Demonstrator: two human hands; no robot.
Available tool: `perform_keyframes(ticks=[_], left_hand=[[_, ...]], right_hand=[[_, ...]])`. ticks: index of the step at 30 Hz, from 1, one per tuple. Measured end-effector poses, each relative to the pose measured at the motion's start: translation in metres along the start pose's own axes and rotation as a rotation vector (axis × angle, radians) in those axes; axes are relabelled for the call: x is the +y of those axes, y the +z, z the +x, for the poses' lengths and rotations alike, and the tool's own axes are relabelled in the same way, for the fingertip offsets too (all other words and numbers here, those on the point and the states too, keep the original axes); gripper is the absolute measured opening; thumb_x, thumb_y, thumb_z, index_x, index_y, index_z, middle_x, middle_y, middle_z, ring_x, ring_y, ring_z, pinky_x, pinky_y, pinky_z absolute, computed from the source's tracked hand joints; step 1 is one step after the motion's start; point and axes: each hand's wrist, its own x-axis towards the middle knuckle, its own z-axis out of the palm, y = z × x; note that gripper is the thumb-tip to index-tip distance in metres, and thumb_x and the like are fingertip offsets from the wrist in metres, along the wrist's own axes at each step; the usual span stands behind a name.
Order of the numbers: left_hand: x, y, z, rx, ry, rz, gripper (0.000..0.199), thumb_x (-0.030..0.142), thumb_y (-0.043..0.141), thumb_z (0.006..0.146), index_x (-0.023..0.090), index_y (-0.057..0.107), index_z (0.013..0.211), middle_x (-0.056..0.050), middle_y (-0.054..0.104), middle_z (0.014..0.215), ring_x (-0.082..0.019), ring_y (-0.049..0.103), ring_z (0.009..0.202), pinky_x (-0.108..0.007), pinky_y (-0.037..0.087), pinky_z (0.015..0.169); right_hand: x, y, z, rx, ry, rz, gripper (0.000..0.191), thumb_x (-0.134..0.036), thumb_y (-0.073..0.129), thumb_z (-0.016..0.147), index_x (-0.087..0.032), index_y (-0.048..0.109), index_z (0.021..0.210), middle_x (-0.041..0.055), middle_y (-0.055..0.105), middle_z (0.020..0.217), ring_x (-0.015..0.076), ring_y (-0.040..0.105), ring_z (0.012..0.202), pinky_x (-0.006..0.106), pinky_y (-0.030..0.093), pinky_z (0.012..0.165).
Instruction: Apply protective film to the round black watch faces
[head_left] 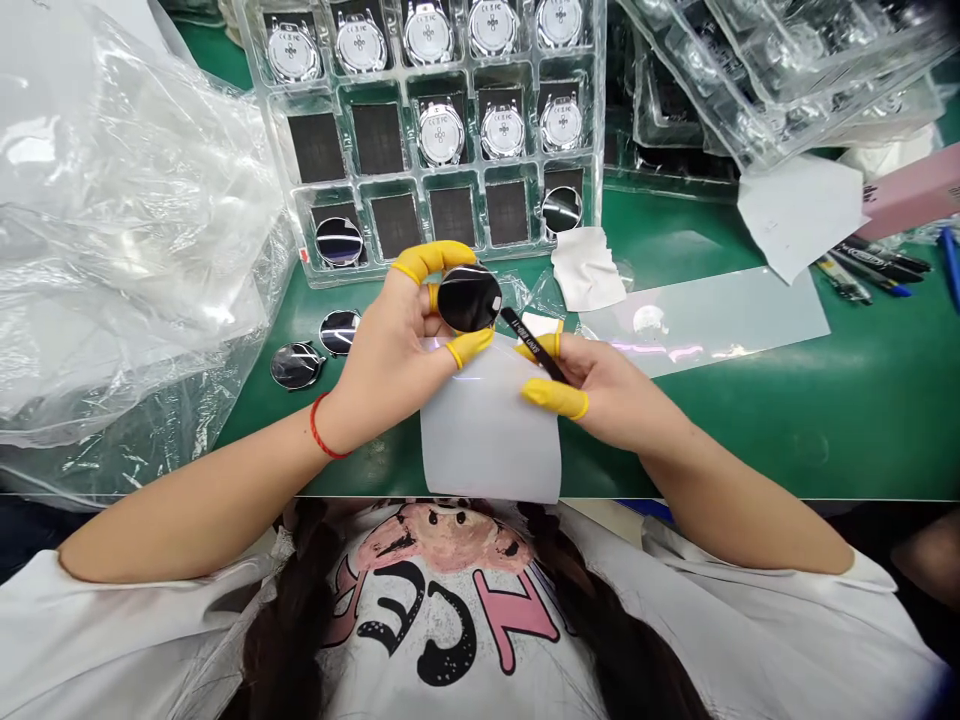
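Yellow finger cots cover several fingertips of both hands. My left hand [420, 330] grips a round black watch face [469, 298] by its rim, tilted toward the camera. Close on its right, my right hand [592, 385] holds black tweezers [534, 345] with white lettering, their end near the watch's edge. Under both hands lies a translucent white sheet [491, 430]. Two round dark watch pieces, one lower [296, 366] and one upper [340, 332], rest on the green table left of my left hand.
A clear compartment tray [300, 185] with several watch cases stands behind the hands. Plastic film [150, 240] covers the left. At right are stacked trays [795, 80], a clear strip [720, 320], pens [874, 268] and a pink box [911, 195]. A white cloth [587, 268] lies by the tray.
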Motion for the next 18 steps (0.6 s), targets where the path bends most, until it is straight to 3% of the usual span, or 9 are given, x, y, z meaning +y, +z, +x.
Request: perform_keyframes(ticks=[3, 6, 9, 11, 15, 17, 18], left_hand=[[-0.003, -0.004, 0.004, -0.001, 0.017, 0.064, 0.055, 0.028, 0.068, 0.082, 0.024, 0.042, 0.13, -0.004, 0.061, 0.111, -0.019, 0.067, 0.096, -0.037, 0.059, 0.083], [-0.007, -0.012, 0.012, 0.031, 0.074, 0.309, 0.052, 0.023, 0.07, 0.08, 0.021, 0.049, 0.128, -0.008, 0.059, 0.121, -0.026, 0.062, 0.109, -0.048, 0.052, 0.098], [-0.014, -0.016, 0.019, 0.022, 0.085, 0.664, 0.05, 0.021, 0.074, 0.077, 0.018, 0.059, 0.124, -0.014, 0.054, 0.132, -0.04, 0.045, 0.132, -0.064, 0.032, 0.115], [-0.02, -0.017, 0.021, -0.018, 0.064, 0.774, 0.051, 0.023, 0.079, 0.075, 0.019, 0.062, 0.123, -0.015, 0.048, 0.139, -0.044, 0.033, 0.14, -0.07, 0.021, 0.118], [-0.021, -0.015, 0.02, -0.013, 0.125, 0.667, 0.059, 0.027, 0.081, 0.077, 0.022, 0.058, 0.131, -0.011, 0.038, 0.155, -0.042, 0.017, 0.151, -0.066, 0.005, 0.126], [-0.015, -0.01, 0.016, -0.027, 0.209, 0.442, 0.056, 0.035, 0.07, 0.088, 0.021, 0.051, 0.139, -0.011, 0.035, 0.159, -0.034, 0.018, 0.154, -0.057, 0.01, 0.129], [-0.011, -0.005, 0.012, -0.069, 0.223, 0.291, 0.054, 0.041, 0.064, 0.093, 0.02, 0.049, 0.141, -0.011, 0.038, 0.158, -0.03, 0.025, 0.153, -0.052, 0.019, 0.129]], right_hand=[[-0.003, -0.005, 0.0, 0.058, 0.004, 0.013, 0.04, -0.045, 0.09, 0.065, -0.019, 0.063, 0.079, -0.0012, 0.063, 0.075, 0.0131, 0.058, 0.069, 0.025, 0.049, 0.059], [-0.01, -0.024, 0.0, 0.222, -0.091, -0.012, 0.029, -0.034, 0.087, 0.069, -0.02, 0.063, 0.077, -0.0036, 0.058, 0.07, 0.0105, 0.051, 0.061, 0.024, 0.043, 0.054], [-0.015, -0.04, 0.0, 0.316, -0.168, -0.034, 0.022, -0.031, 0.084, 0.073, -0.022, 0.064, 0.075, -0.0036, 0.057, 0.069, 0.01, 0.048, 0.059, 0.026, 0.041, 0.054], [-0.015, -0.044, 0.002, 0.342, -0.201, -0.035, 0.021, -0.033, 0.084, 0.074, -0.022, 0.065, 0.074, -0.0028, 0.058, 0.071, 0.0108, 0.049, 0.061, 0.028, 0.043, 0.056], [-0.01, -0.038, 0.004, 0.382, -0.225, -0.011, 0.027, -0.039, 0.087, 0.072, -0.024, 0.066, 0.076, -0.0025, 0.059, 0.073, 0.0131, 0.053, 0.065, 0.029, 0.047, 0.058], [-0.009, -0.035, 0.004, 0.425, -0.248, 0.025, 0.028, -0.044, 0.085, 0.075, -0.026, 0.065, 0.08, -0.0025, 0.06, 0.075, 0.0153, 0.058, 0.072, 0.029, 0.051, 0.063], [-0.009, -0.035, 0.003, 0.448, -0.264, 0.052, 0.026, -0.044, 0.083, 0.077, -0.027, 0.065, 0.084, -0.0023, 0.062, 0.078, 0.0163, 0.061, 0.078, 0.03, 0.053, 0.068]])
